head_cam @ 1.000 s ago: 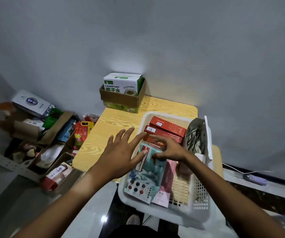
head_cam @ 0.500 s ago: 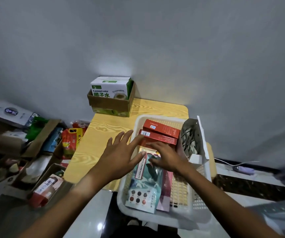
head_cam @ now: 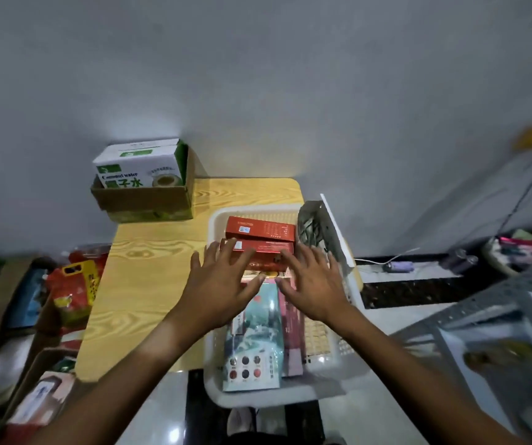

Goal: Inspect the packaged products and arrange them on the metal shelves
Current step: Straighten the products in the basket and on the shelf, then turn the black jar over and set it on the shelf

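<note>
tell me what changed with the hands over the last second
The right hand let go of the packet it was pinching in the white basket and spread open; its fingers now lie straight beside the left hand. The left hand stayed open, and the red boxes stayed put.

Two red boxes [head_cam: 259, 230], one basket [head_cam: 216, 220]

left hand [head_cam: 218, 292]: bare, no glove, ring or watch | right hand [head_cam: 314, 289]: bare likewise | forearms: bare to the frame edge, no sleeve visible | fingers [head_cam: 208, 252]: short nails, possibly unpainted, view too soft to tell
</note>
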